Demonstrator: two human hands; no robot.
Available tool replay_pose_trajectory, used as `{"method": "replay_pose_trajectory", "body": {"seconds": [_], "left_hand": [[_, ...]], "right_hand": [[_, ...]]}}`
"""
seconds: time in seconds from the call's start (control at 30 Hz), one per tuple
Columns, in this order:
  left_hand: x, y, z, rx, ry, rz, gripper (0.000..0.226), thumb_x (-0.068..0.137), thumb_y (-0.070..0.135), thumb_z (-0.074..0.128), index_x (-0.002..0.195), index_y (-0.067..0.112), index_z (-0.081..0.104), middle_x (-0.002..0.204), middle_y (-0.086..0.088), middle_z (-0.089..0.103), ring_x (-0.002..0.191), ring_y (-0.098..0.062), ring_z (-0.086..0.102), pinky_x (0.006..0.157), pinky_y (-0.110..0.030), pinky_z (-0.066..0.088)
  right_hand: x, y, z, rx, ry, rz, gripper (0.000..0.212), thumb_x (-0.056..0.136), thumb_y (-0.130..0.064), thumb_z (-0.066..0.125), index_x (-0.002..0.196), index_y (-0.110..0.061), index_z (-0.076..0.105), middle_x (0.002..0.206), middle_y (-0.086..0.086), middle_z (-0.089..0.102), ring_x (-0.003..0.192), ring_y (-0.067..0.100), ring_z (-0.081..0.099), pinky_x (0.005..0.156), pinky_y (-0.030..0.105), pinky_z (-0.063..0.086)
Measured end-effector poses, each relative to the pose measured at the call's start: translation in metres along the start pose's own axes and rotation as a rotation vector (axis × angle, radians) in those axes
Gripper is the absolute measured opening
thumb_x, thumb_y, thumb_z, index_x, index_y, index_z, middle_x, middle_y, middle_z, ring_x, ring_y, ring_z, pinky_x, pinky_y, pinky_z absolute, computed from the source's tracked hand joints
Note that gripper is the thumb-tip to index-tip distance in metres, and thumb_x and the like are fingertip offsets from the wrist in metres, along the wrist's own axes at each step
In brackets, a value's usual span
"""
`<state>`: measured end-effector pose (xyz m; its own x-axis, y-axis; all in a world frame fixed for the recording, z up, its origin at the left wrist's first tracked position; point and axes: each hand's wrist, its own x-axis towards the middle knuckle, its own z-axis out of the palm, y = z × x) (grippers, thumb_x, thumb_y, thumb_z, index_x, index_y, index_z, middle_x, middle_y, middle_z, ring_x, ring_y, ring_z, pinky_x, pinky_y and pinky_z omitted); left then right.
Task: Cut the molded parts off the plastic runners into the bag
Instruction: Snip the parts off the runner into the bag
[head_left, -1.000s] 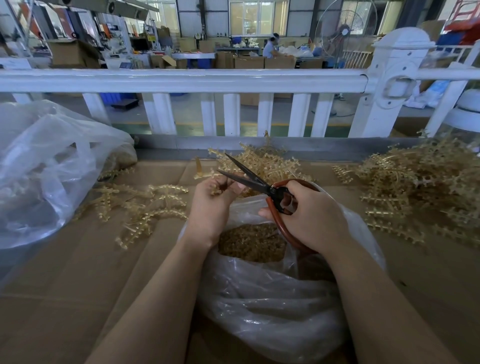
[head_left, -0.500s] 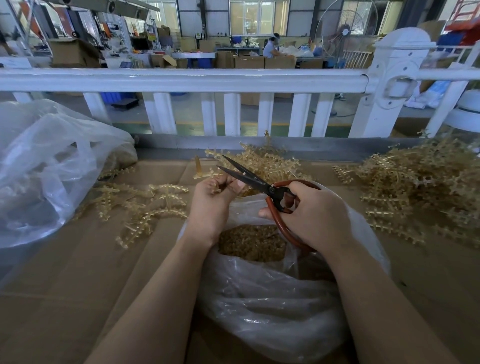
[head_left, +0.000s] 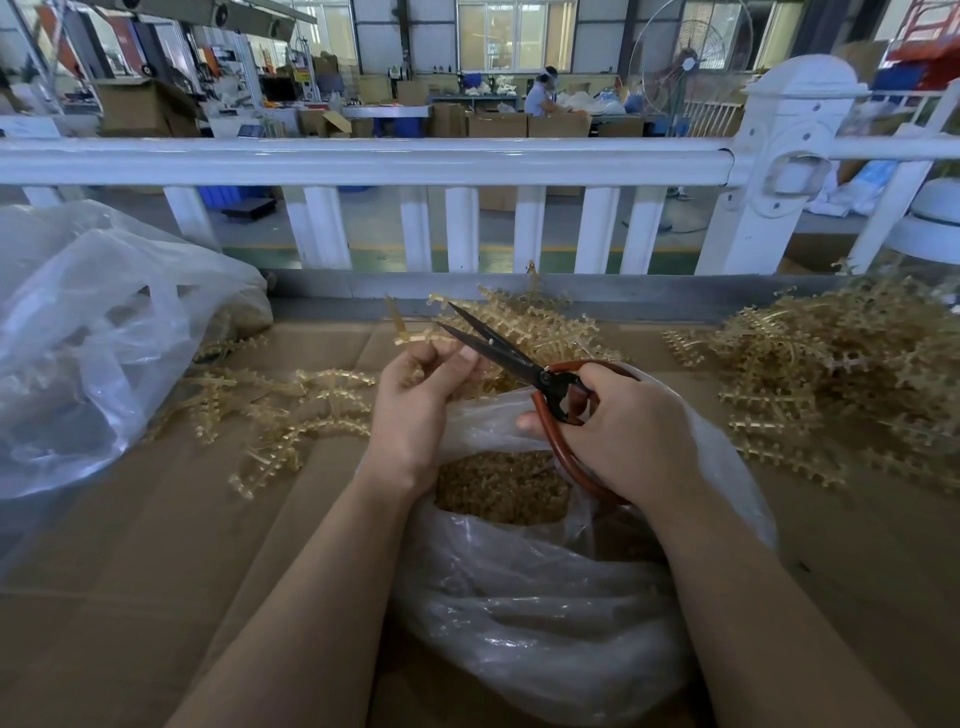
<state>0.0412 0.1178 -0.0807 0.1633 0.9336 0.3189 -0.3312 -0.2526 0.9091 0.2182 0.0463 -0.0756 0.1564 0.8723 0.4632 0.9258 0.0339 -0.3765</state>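
My left hand (head_left: 421, 400) pinches a tan plastic runner (head_left: 415, 335) above the open clear bag (head_left: 561, 613). My right hand (head_left: 623, 426) grips the red-handled scissors (head_left: 519, 364), whose dark blades stand apart just beside the runner's tip. Small cut tan parts (head_left: 501, 486) lie heaped inside the bag, below both hands.
Loose runners lie left (head_left: 270, 410), behind the hands (head_left: 530, 322), and in a big pile right (head_left: 841, 384). A large clear bag (head_left: 93, 338) sits at far left. All rests on cardboard (head_left: 156, 571); a white railing (head_left: 363, 161) borders the far edge.
The hands and scissors have barely shifted; the blades remain apart at the runner's end, and the left fingers have adjusted slightly on the runner.
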Motion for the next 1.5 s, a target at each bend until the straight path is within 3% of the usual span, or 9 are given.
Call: {"method": "replay_pose_trajectory", "body": {"seconds": [0.27, 0.4, 0.53, 0.67, 0.77, 1.07, 1.23, 1.4, 1.5], "left_hand": [[-0.001, 0.004, 0.000, -0.102, -0.051, 0.035, 0.032, 0.092, 0.002, 0.059, 0.069, 0.020, 0.071, 0.071, 0.001, 0.066, 0.069, -0.011, 0.059, 0.074, -0.022, 0.050], [-0.001, 0.004, 0.000, -0.089, -0.042, 0.029, 0.031, 0.093, 0.000, 0.059, 0.070, 0.017, 0.071, 0.070, 0.001, 0.066, 0.068, -0.011, 0.059, 0.074, -0.021, 0.051], [-0.001, 0.003, 0.000, -0.079, -0.032, 0.024, 0.038, 0.092, -0.001, 0.060, 0.064, 0.021, 0.073, 0.066, 0.002, 0.065, 0.067, -0.011, 0.058, 0.072, -0.022, 0.051], [0.000, 0.004, 0.001, -0.076, -0.008, 0.011, 0.030, 0.087, -0.003, 0.066, 0.066, 0.018, 0.074, 0.066, 0.001, 0.069, 0.063, -0.009, 0.062, 0.067, -0.020, 0.053], [-0.002, 0.005, 0.003, -0.055, -0.004, -0.029, 0.012, 0.076, 0.010, 0.074, 0.068, 0.019, 0.076, 0.072, -0.001, 0.072, 0.069, -0.010, 0.067, 0.069, -0.021, 0.054], [-0.003, 0.005, 0.001, -0.035, -0.057, -0.014, 0.012, 0.073, 0.016, 0.073, 0.065, 0.025, 0.074, 0.073, 0.002, 0.072, 0.073, -0.012, 0.065, 0.075, -0.025, 0.053], [-0.004, 0.004, 0.001, -0.002, -0.083, 0.027, 0.025, 0.084, 0.004, 0.068, 0.066, 0.022, 0.070, 0.069, 0.004, 0.070, 0.066, -0.008, 0.064, 0.066, -0.019, 0.051], [-0.004, 0.004, 0.003, 0.049, -0.045, 0.044, 0.014, 0.088, -0.003, 0.065, 0.077, 0.005, 0.063, 0.076, -0.004, 0.068, 0.074, -0.015, 0.061, 0.075, -0.027, 0.052], [-0.004, 0.002, 0.006, 0.060, -0.020, 0.073, 0.014, 0.088, -0.008, 0.063, 0.078, 0.002, 0.060, 0.068, 0.002, 0.065, 0.066, -0.008, 0.058, 0.067, -0.021, 0.051]], "right_hand": [[-0.001, 0.000, 0.005, 0.050, 0.066, -0.037, 0.065, 0.069, -0.089, 0.051, 0.095, -0.032, 0.069, 0.079, -0.023, 0.059, 0.065, -0.007, 0.046, 0.059, 0.002, 0.025], [0.000, 0.002, 0.007, 0.024, 0.091, -0.038, 0.063, 0.072, -0.089, 0.052, 0.091, -0.031, 0.069, 0.077, -0.024, 0.056, 0.067, -0.002, 0.049, 0.061, 0.002, 0.025], [-0.001, 0.003, 0.009, 0.018, 0.111, -0.032, 0.058, 0.072, -0.089, 0.054, 0.091, -0.035, 0.068, 0.074, -0.026, 0.054, 0.061, -0.014, 0.041, 0.059, 0.001, 0.022], [0.000, 0.006, 0.012, 0.035, 0.109, -0.031, 0.062, 0.072, -0.090, 0.052, 0.089, -0.033, 0.067, 0.074, -0.023, 0.057, 0.062, -0.008, 0.047, 0.060, 0.003, 0.025], [0.000, 0.008, 0.012, 0.054, 0.115, -0.036, 0.069, 0.073, -0.092, 0.047, 0.094, -0.031, 0.069, 0.079, -0.021, 0.063, 0.070, -0.001, 0.051, 0.063, 0.003, 0.028], [0.001, 0.005, 0.010, 0.058, 0.096, -0.041, 0.065, 0.070, -0.089, 0.049, 0.096, -0.032, 0.064, 0.077, -0.027, 0.049, 0.067, -0.014, 0.041, 0.058, 0.002, 0.023], [0.002, 0.008, 0.011, 0.037, 0.074, -0.055, 0.057, 0.073, -0.084, 0.058, 0.093, -0.031, 0.062, 0.082, -0.020, 0.058, 0.073, -0.002, 0.050, 0.057, 0.004, 0.029], [0.003, 0.008, 0.011, 0.034, 0.056, -0.047, 0.054, 0.073, -0.083, 0.060, 0.093, -0.033, 0.059, 0.083, -0.021, 0.057, 0.072, -0.009, 0.047, 0.056, 0.004, 0.030], [0.002, 0.008, 0.011, 0.049, 0.041, -0.039, 0.053, 0.071, -0.083, 0.060, 0.093, -0.035, 0.058, 0.080, -0.023, 0.053, 0.075, -0.017, 0.044, 0.057, 0.004, 0.028]]}}
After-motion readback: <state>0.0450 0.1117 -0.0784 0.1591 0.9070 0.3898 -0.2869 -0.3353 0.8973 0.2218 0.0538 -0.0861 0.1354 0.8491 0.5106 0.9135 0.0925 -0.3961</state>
